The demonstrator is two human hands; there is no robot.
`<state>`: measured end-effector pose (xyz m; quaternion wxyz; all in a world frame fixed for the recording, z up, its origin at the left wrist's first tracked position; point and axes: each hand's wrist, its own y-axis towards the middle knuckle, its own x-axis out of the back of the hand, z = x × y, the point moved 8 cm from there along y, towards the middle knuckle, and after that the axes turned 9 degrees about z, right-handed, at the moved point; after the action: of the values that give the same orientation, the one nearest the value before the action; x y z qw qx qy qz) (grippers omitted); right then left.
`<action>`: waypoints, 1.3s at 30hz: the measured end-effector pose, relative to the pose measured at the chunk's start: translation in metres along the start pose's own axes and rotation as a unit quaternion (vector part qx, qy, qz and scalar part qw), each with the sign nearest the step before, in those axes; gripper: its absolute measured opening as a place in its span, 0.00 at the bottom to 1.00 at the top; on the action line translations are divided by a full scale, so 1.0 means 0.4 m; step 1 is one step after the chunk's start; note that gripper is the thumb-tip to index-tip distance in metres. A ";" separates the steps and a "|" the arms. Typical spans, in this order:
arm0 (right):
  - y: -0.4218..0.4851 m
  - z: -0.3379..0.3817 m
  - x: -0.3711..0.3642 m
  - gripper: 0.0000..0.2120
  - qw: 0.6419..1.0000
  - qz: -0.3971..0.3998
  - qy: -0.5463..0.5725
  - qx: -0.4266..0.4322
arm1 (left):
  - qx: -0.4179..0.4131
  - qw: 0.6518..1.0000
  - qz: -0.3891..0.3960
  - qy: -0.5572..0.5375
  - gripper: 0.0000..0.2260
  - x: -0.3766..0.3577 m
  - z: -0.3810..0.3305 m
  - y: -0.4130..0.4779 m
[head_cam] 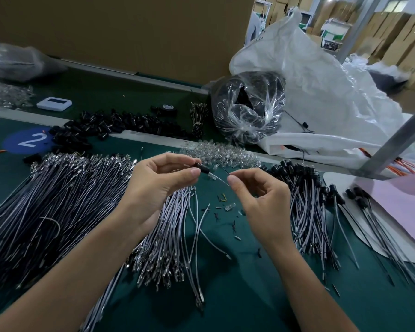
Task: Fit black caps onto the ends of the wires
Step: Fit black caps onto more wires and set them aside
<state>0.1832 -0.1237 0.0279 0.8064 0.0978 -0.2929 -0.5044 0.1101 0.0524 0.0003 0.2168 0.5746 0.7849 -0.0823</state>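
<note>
Green worktop (261,295) carries bare wires (46,212) over its left half, capped wires (307,207) toward the right edge and loose caps (101,127) at the far left. Above the middle, the left hand (153,185) pinches a cap (201,168). Its long axis points right at the wire end (226,172) pinched by the right hand (261,202), just beside it, not yet touching.

On the table (249,295), uncapped wires (58,200) lie left, capped wires (304,207) right, loose caps (101,128) behind the left pile, and a plastic bag (247,106) behind the right.
</note>
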 end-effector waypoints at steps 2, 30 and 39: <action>0.001 0.005 -0.002 0.03 0.999 0.005 -0.030 0.011 | 0.001 1.000 -0.001 -0.009 0.10 -0.001 0.000 0.001; -0.001 0.020 -0.016 0.03 0.999 0.027 -0.022 0.033 | 0.006 1.000 0.011 0.029 0.16 -0.017 0.008 -0.002; -0.011 0.031 -0.037 0.01 0.994 0.043 -0.078 0.061 | 0.004 0.998 0.025 0.065 0.17 -0.028 0.015 -0.007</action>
<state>0.1681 -0.1111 0.0302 0.7945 0.0942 -0.3889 -0.4568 0.1117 0.0395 -0.0006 0.1647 0.5989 0.7825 -0.0423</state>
